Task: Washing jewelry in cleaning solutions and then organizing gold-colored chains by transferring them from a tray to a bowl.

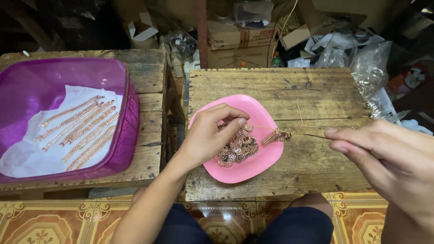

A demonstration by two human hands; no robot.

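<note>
Knees in dark shorts are seen at the bottom edge, cut off by the frame, above a patterned orange tiled floor. Just beyond them, a rough, scarred wooden tabletop carries a glossy pink plastic plate with rounded corners. On the plate a tangled heap of rose-gold chain pieces is piled; single links cannot be made out. The left hand is curled over the heap, and its grip is pinched shut with thumb and forefinger on a piece at the top of the heap. The right hand, partly cut off at the right edge, is closed in a pinch on a thin metal wire, which is held level above the plate. A few chain pieces are threaded on the wire near its far end. A bent wire hook lies on the bare wood beside it.

To the left, on a second wooden bench, a translucent magenta tray is lined with white paper, on which finished chain strips are laid out in parallel diagonal rows. Farther back, cardboard boxes and crumpled clear plastic bags are stacked in dim clutter, their contents hard to tell.
</note>
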